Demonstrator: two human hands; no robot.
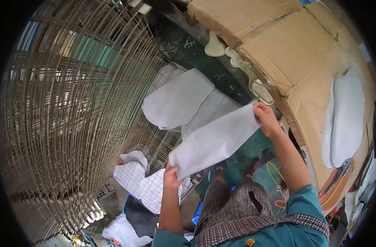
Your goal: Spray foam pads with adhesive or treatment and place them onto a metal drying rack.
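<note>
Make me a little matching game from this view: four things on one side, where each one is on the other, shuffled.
Things:
1. white sheet
2. stack of pale cut pieces
3. wire rack
4. white piece with grid lines

Places:
A. lying on the cardboard-covered table, to the person's right
B. filling the left side of the view
C. stretched between the left hand and the right hand
D. low down, just left of the left forearm

Pairs: 1-C, 2-A, 3-B, 4-D
</note>
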